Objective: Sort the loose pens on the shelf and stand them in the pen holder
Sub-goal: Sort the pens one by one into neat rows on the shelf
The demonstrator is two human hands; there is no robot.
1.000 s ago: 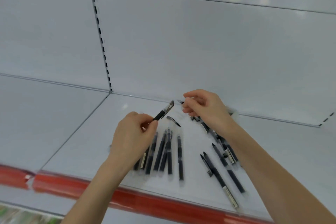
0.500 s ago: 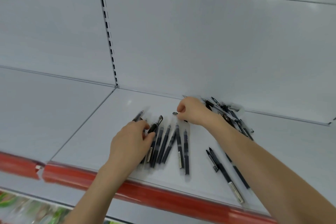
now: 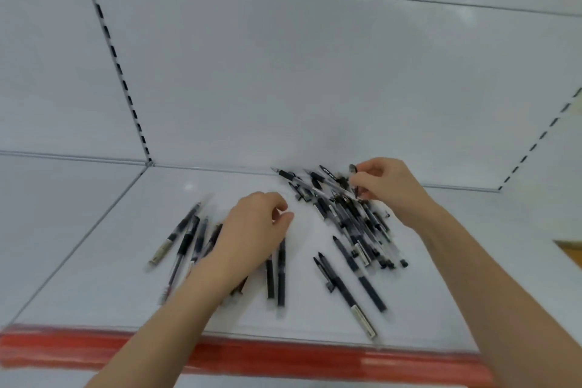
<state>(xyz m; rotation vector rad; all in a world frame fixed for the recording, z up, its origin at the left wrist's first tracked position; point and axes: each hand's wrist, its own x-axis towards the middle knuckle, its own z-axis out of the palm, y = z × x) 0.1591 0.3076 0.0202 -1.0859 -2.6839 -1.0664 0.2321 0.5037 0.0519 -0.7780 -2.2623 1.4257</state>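
Several black pens lie on the white shelf. A sorted row of pens lies side by side at the left, partly under my left hand, whose fingers are loosely curled and hold nothing. A tangled pile of pens lies at the back right. My right hand reaches into that pile and pinches a black pen at its far end. Two separate pens lie near the front. No pen holder is in view.
The shelf has a red front strip along its edge. White back panels with slotted uprights rise behind. A tan object shows at the far right edge.
My left hand has let go of its pen, which now lies at the left of the row. My right hand moved right and back into the tangled pile and pinched a pen.
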